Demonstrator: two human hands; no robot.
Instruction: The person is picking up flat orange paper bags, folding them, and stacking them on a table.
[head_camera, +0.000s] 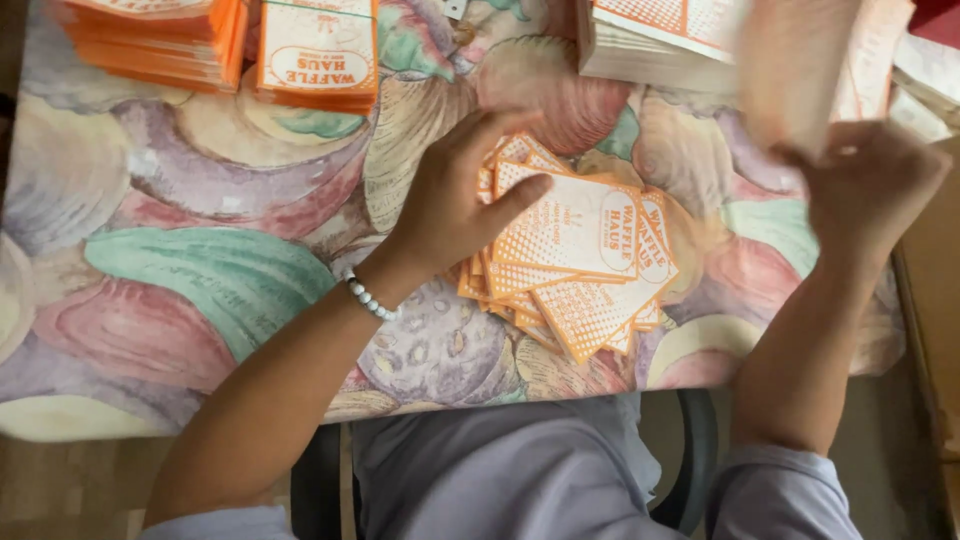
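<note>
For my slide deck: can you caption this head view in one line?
Left hand presses a loose pile of orange-and-white paper sleeves on a pastel shell-patterned tablecloth; right hand lifts a blurred sleeve.

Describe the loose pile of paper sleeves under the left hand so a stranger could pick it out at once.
Start at the table's pastel seashell-print tablecloth. Near its front edge, just right of centre, the left hand presses its fingertips on a fanned pile of flat orange-and-white paper sleeves. Unlike the squared-up orange stacks at the far left edge, this pile is splayed at odd angles.
</note>
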